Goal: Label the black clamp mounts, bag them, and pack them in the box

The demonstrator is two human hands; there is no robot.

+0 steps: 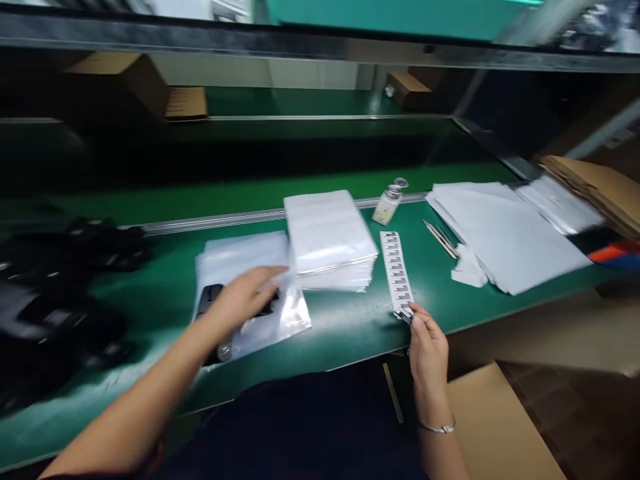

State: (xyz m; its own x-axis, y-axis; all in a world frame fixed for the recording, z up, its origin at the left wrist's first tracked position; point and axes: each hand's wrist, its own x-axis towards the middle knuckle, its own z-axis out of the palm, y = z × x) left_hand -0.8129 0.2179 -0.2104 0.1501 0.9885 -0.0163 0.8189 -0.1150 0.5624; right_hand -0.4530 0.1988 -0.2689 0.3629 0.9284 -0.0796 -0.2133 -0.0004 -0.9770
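My left hand (245, 298) lies flat, fingers stretched, on a clear plastic bag (273, 320) that holds a black device (209, 298), on the green table (350, 327). My right hand (426, 347) pinches the near end of a long white label strip (397, 270) that lies on the table. A thick stack of white bags (327, 237) sits just beyond the left hand, with a flatter pile of bags (240, 257) beside it.
A small glass bottle (388, 203) stands behind the strip. Tweezers (440, 238) and white sheets (505, 233) lie at the right, with brown cardboard (595, 187) beyond. Black devices (55, 293) are heaped at the left. A cardboard box (495, 427) sits below the table edge.
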